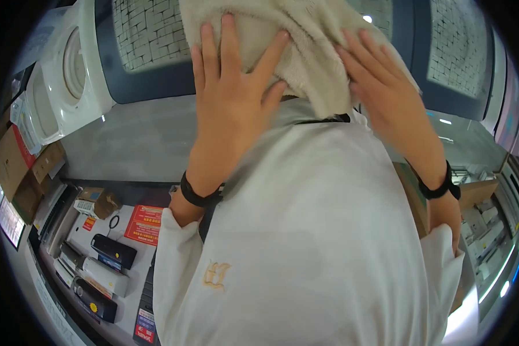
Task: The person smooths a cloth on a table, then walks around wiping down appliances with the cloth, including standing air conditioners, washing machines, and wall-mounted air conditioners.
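A beige, fluffy towel (311,52) lies bunched in folds over a dark-framed surface at the top of the view. My left hand (230,92) rests palm down on its left part, fingers spread and thumb held apart. On the towel's right side, my right hand (386,83) lies with fingers stretched out, slightly blurred. Neither hand grips the cloth. Each wrist wears a black band. Under the towel, a dark blue-grey panel (147,83) with brick-patterned insets (153,34) is partly covered.
White glossy appliances with a round opening (75,66) stand at the left. Cardboard boxes (14,158) sit below them. At lower left, a counter holds black devices (114,251) and a red printed sign (144,224). Shelving with boxes (481,225) is at the right.
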### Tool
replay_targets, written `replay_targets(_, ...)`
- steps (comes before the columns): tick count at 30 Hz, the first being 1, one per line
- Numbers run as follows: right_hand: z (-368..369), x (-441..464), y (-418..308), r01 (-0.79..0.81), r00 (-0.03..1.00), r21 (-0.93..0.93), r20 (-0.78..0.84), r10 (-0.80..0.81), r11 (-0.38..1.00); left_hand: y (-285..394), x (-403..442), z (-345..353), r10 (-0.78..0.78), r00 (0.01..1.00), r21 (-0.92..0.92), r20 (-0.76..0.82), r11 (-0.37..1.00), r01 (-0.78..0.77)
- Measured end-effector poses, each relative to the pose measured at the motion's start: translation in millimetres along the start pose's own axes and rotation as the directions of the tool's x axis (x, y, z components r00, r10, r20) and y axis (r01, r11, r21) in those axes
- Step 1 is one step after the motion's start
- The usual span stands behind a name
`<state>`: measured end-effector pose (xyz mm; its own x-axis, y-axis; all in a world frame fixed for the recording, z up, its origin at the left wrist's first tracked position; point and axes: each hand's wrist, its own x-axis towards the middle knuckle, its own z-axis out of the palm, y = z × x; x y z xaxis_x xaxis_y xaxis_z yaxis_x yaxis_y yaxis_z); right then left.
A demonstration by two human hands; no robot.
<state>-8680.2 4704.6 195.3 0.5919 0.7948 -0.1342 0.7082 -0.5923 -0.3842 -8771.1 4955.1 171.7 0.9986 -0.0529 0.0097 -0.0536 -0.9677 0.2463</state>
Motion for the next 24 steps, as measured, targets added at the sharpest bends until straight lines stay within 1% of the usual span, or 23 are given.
replay_targets(1, -7, -11, 19, 0.015, 1.000, 0.002, -0.005, -0.015, 1.000, 8, -2, -1, -0.010, 1.000, -0.007, 0.007, 1.000, 0.010)
replay_targets(3, -24, -23, 69, 0.034, 0.999, -0.001, -0.033, -0.034, 0.999, 33, 18, 8, -0.037, 0.998, -0.006, -0.041, 0.999, 0.037)
replay_targets(4, -33, -21, 99, -0.003, 1.000, -0.030, -0.023, 0.002, 1.000, 48, 32, 14, -0.052, 0.996, 0.002, -0.070, 0.999, 0.052)
replay_targets(5, -42, -12, 123, -0.037, 0.999, -0.053, -0.017, 0.036, 0.998, 66, 48, 15, -0.026, 0.989, -0.013, -0.143, 1.000, 0.024)
replay_targets(6, -50, 3, 121, -0.099, 0.989, -0.037, -0.110, 0.095, 0.994, 84, 65, 21, 0.005, 0.977, -0.020, -0.213, 1.000, -0.009)
replay_targets(7, -63, 23, 132, 0.037, 0.997, -0.370, -0.049, -0.059, 0.928, 96, 84, 39, 0.031, 0.953, 0.152, -0.302, 0.988, 0.016)
replay_targets(8, -76, 43, 144, 0.168, 0.977, -0.653, 0.013, -0.211, 0.738, 104, 102, 53, 0.025, 0.934, 0.156, -0.357, 0.987, 0.033)
replay_targets(9, -88, 66, 181, 0.423, 0.863, -0.904, 0.380, -0.334, 0.067, 113, 121, 67, 0.019, 0.911, 0.157, -0.411, 0.986, 0.050)
replay_targets(10, -91, 74, 219, 0.487, 0.766, -0.827, 0.250, -0.592, 0.281, 125, 133, 68, -0.051, 0.901, -0.017, -0.432, 0.999, 0.049)
replay_targets(11, -89, 80, 193, 0.436, 0.865, -0.723, 0.172, -0.471, 0.537, 132, 135, 69, -0.061, 0.903, -0.025, -0.425, 0.998, 0.056)
replay_targets(12, -93, 78, 165, 0.342, 0.936, -0.573, 0.138, -0.323, 0.745, 139, 138, 70, -0.073, 0.902, -0.042, -0.426, 0.997, 0.061)
replay_targets(13, -87, 63, 162, 0.303, 0.946, -0.515, 0.057, -0.320, 0.802, 141, 140, 70, -0.089, 0.898, -0.068, -0.431, 0.995, 0.066)
replay_targets(16, -35, -4, 175, 0.216, 0.952, -0.321, -0.142, -0.272, 0.922, 155, 100, 68, -0.124, 0.942, -0.134, -0.312, 0.987, 0.085)
replay_targets(17, -24, -22, 169, 0.199, 0.947, -0.245, -0.203, -0.251, 0.949, 158, 85, 68, -0.098, 0.950, -0.140, -0.296, 0.988, 0.059)
replay_targets(19, -22, -76, 138, 0.053, 0.989, -0.220, -0.126, -0.082, 0.974, 164, 57, 69, -0.044, 0.965, -0.145, -0.260, 0.989, 0.006)
replay_targets(20, -27, -101, 137, 0.023, 0.997, -0.240, -0.068, -0.041, 0.971, 164, 53, 68, -0.010, 0.970, -0.144, -0.244, 0.989, -0.026)
replay_targets(21, -25, -116, 150, -0.007, 1.000, -0.262, -0.011, 0.005, 0.965, 167, 56, 68, -0.035, 0.972, -0.158, -0.233, 0.987, -0.003)
replay_targets(24, -27, -121, 213, -0.145, 0.978, -0.296, -0.187, 0.092, 0.944, 175, 77, 75, -0.041, 0.957, -0.202, -0.287, 0.979, -0.018)
